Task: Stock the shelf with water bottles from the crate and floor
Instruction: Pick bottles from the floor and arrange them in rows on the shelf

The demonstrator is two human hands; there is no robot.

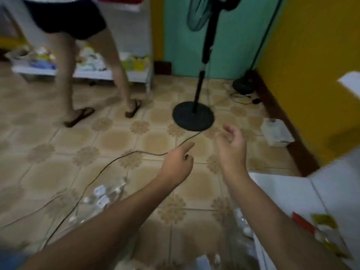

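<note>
1. Both arms reach forward over a tiled floor (58, 145). The left hand (178, 162) points with one finger, the rest curled, holding nothing. The right hand (231, 145) hangs with fingers loosely bent, empty.
2. Water bottles (101, 199) lie blurred on the floor at seven o'clock of the left hand; a few more (242, 221) sit at five o'clock, beside a white shelf unit (288, 195). An exact count cannot be told.
3. Judging by looks, they are thin, clear plastic: heavy when full, slippery, best gripped round the middle.
4. One standing fan (193, 115) is at twelve o'clock; one other person's legs (116, 71) at ten.
</note>
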